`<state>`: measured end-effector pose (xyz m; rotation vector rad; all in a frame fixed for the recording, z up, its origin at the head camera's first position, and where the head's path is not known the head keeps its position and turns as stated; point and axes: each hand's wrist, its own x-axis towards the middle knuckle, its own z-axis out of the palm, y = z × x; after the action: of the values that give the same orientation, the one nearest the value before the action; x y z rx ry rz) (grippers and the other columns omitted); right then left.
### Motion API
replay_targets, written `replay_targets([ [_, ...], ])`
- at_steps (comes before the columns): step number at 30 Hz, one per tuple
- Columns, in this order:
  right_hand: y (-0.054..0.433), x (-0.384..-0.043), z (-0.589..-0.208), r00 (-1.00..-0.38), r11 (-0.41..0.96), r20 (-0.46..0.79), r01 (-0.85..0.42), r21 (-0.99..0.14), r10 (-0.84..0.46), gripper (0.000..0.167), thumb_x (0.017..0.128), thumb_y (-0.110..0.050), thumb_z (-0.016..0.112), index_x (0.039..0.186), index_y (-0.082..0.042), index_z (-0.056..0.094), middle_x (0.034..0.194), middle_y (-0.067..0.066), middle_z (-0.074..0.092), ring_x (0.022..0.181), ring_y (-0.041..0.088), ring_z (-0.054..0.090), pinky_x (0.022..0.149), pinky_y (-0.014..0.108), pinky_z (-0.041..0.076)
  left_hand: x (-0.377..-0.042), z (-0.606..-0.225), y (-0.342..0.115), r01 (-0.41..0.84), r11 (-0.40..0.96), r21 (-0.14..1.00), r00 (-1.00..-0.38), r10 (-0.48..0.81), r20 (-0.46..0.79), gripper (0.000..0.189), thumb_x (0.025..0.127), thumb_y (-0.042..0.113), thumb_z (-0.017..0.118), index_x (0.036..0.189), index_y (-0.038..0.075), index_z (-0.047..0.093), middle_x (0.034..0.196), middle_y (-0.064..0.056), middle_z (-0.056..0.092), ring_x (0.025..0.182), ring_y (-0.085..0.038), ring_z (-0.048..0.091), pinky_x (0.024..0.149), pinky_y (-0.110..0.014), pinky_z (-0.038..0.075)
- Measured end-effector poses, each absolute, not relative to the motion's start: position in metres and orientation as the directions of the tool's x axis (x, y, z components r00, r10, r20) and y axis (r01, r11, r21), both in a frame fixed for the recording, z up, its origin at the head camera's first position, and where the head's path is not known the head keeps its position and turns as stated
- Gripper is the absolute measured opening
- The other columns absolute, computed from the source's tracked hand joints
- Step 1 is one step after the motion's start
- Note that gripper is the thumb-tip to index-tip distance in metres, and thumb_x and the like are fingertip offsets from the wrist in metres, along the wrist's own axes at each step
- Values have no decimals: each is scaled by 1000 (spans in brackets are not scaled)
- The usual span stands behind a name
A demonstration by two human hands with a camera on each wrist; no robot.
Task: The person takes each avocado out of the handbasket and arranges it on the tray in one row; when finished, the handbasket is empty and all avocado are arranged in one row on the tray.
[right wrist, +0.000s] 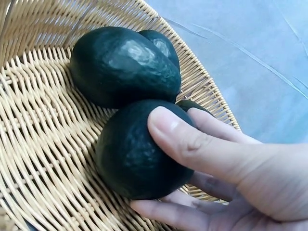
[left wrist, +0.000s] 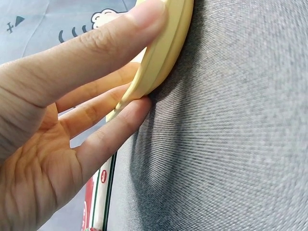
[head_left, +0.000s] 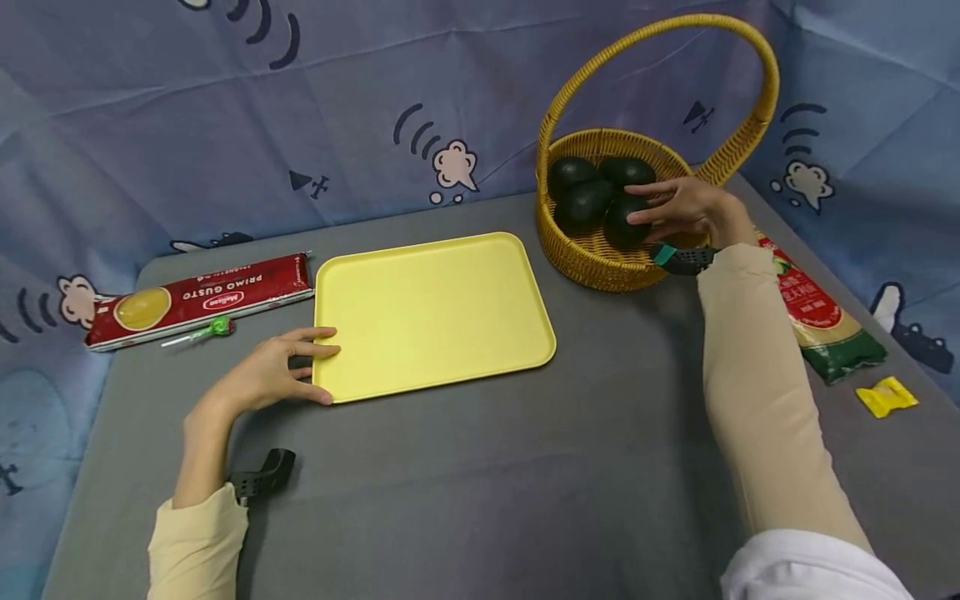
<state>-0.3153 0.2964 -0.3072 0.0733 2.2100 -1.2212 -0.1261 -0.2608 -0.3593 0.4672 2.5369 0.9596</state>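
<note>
In the head view, my right hand (head_left: pixel 678 208) reaches into a yellow wicker basket (head_left: pixel 600 271). Its thumb and fingers grip a dark green avocado (right wrist: pixel 142 154) around the sides. Several more dark avocados (right wrist: pixel 120 65) lie against it in the basket. Over on the left, my left hand (head_left: pixel 273 371) holds the near left corner of a shallow yellow tray (head_left: pixel 435 312). The left wrist view has the thumb on the tray's rim (left wrist: pixel 166 48) and the other fingers along its outer side.
Behind the left hand lie a red spaghetti pack (head_left: pixel 202 300) and a green lollipop (head_left: pixel 217 326). A red and green packet (head_left: pixel 817 312) and a small yellow wrapped candy (head_left: pixel 887 397) are on the right. The basket's tall handle (head_left: pixel 660 25) arches above the right hand.
</note>
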Motion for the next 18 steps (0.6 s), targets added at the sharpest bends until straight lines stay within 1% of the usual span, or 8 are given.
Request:
replay_targets([
  [3, 295, -314, -307, -821, 555, -535, 355, -752, -199, 78, 89, -25, 69, 153, -20, 25, 159, 18, -2, 87, 15, 69, 87, 33, 57, -126, -359, -261, 173, 715, 677, -871, 432, -234, 72, 71, 26, 86, 129, -5, 57, 147, -19, 37, 126, -37, 47, 93, -41, 52],
  [7, 293, -313, -306, -825, 540, -542, 386, -748, -161, 79, 87, -26, 71, 152, -22, 27, 159, 16, 0, 86, 15, 69, 88, 32, 56, -126, -359, -260, 173, 718, 674, -872, 430, -233, 71, 71, 26, 86, 129, -5, 58, 146, -19, 38, 125, -37, 48, 92, -41, 52],
  [8, 293, -313, -306, -826, 541, -542, 388, -746, -155, 79, 86, -26, 71, 152, -22, 28, 159, 16, 2, 86, 14, 69, 88, 32, 56, -126, -359, -260, 171, 718, 675, -872, 428, -235, 71, 71, 26, 86, 129, -5, 58, 146, -19, 38, 124, -37, 49, 92, -41, 52],
  [11, 293, -312, -305, -823, 530, -546, 398, -749, -154, 78, 87, -25, 70, 152, -23, 27, 159, 16, 1, 86, 14, 69, 90, 35, 56, -126, -358, -259, 167, 722, 672, -872, 426, -241, 72, 71, 26, 86, 129, -5, 57, 147, -19, 38, 125, -37, 47, 93, -42, 52],
  [15, 294, -310, -303, -824, 523, -544, 397, -754, -158, 78, 88, -24, 70, 152, -23, 27, 159, 16, -3, 85, 13, 69, 88, 36, 57, -126, -358, -259, 161, 727, 668, -872, 422, -248, 72, 71, 26, 86, 130, -5, 57, 147, -18, 37, 128, -38, 44, 93, -43, 52],
  [18, 294, -309, -300, -828, 526, -542, 401, -750, -143, 79, 86, -26, 72, 152, -24, 28, 159, 15, -3, 86, 15, 70, 81, 33, 59, -126, -359, -259, 163, 725, 669, -871, 424, -248, 72, 72, 26, 86, 130, -5, 57, 147, -19, 37, 128, -38, 44, 93, -43, 52],
])
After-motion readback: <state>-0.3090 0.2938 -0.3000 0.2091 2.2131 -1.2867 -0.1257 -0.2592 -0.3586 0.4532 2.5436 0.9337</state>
